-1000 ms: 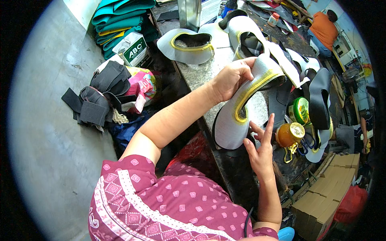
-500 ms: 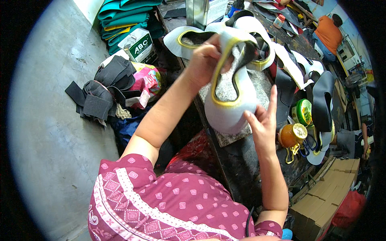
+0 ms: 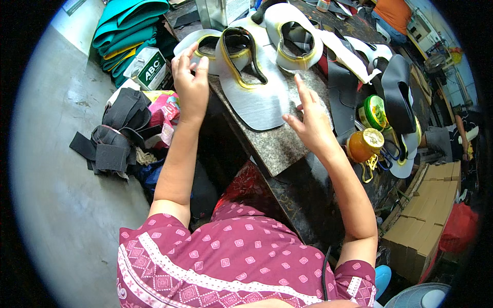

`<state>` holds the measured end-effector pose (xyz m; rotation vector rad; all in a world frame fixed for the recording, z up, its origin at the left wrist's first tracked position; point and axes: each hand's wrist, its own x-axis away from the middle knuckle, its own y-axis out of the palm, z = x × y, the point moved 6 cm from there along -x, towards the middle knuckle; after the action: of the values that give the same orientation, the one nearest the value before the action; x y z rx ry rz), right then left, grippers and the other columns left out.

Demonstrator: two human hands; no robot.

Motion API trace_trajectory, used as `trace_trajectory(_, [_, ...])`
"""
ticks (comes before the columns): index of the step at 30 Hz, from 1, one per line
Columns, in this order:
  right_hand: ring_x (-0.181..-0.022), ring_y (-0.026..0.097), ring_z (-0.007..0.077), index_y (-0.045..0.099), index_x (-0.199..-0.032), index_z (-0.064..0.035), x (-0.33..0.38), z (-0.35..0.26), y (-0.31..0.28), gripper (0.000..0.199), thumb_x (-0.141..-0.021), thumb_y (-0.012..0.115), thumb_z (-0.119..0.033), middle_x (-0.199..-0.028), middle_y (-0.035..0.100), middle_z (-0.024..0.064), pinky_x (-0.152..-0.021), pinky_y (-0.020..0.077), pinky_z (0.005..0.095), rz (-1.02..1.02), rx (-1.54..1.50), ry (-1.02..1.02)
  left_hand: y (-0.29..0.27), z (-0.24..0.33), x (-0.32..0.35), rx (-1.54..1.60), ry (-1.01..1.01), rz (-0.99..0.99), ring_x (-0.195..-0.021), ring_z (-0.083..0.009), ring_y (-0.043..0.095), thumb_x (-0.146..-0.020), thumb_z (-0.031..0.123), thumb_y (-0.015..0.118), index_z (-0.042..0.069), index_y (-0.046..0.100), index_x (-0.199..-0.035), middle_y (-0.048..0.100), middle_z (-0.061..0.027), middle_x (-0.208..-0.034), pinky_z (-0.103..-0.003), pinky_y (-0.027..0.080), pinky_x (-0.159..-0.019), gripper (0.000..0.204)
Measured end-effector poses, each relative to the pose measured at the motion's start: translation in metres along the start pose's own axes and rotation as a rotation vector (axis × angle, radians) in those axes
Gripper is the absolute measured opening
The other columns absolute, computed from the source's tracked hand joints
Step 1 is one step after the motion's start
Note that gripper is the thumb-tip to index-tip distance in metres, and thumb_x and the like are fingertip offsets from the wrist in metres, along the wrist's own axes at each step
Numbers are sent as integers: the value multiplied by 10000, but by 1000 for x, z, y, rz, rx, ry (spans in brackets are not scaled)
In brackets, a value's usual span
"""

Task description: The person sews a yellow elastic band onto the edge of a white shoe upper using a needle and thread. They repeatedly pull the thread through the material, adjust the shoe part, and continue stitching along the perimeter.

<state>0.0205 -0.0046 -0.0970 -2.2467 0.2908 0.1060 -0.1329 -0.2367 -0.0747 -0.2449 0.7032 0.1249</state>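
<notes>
A silvery-white shoe upper [image 3: 262, 100], with a yellow glued rim round its dark-edged opening, lies on a speckled stone slab [image 3: 280, 151] on the table. On its left side is my left hand [image 3: 191, 90], raised with fingers apart and nothing in it. Beside the toe end, my right hand [image 3: 312, 115] is open too, thumb and forefinger spread close to the edge. Whether either hand touches the upper is hard to tell. Behind it lie further uppers of the same kind, one [image 3: 294, 38] at the back and another [image 3: 203, 43] partly hidden by it.
To the right stand a jar of amber glue [image 3: 363, 145] and a green tin [image 3: 373, 112], near black upper pieces [image 3: 399, 95]. Left of the table are a tied bundle of dark strips [image 3: 115, 141], a white-and-green can [image 3: 149, 69] and folded teal sheets [image 3: 126, 36]. Cardboard [image 3: 423, 215] sits lower right.
Both hands have let go of the shoe upper, which was held up and now rests on the slab. My left hand has moved left and opened. The view has shifted slightly.
</notes>
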Motion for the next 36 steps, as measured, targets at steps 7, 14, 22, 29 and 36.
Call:
trace_trajectory(7, [-1202, 531, 378, 375, -1482, -129, 73, -27, -45, 737, -830, 719, -122, -1328, 535, 181, -1007, 443, 430, -49, -64, -119, 62, 117, 47, -16, 558, -290, -1086, -320, 523, -788, 61, 672, 80, 678, -1116, 588, -121, -1162, -414, 416, -952, 329])
trace_trajectory(14, [-1157, 585, 218, 483, -1410, -63, 145, 30, -144, 529, -896, 587, 7, -1339, 577, 148, -972, 468, 339, 620, -63, 47, 142, 168, 119, 194, 604, -820, -1218, -370, 494, -739, 245, 786, 49, 547, -1301, 525, -193, -1302, -432, 413, -1041, 641])
trace_trajectory(22, [-1126, 619, 248, -65, -1560, -100, 153, 96, -115, 850, -873, 378, 130, -1254, 603, 222, -1001, 480, 364, 734, -687, 228, 238, 216, 173, 219, 767, -944, -1243, -378, 496, -730, 277, 793, 1, 484, -1331, 524, -209, -1317, -442, 409, -1050, 730])
trace_trajectory(29, [-1084, 630, 218, -29, -1565, -102, 164, 112, -118, 808, -924, 417, 105, -1200, 630, 204, -979, 486, 328, 747, -791, 248, 242, 215, 179, 349, 837, -946, -1154, -355, 539, -787, 132, 718, 27, 594, -1184, 583, -169, -1208, -423, 443, -1006, 429])
trace_trajectory(36, [-919, 683, 158, 247, -1543, -145, 191, 125, -139, 753, -900, 610, 0, -1054, 706, 124, -814, 529, 291, 579, -174, 460, 243, 218, 182, 294, 946, -869, -1178, -360, 530, -805, 113, 689, 30, 573, -1264, 577, -178, -1249, -434, 426, -1029, 481])
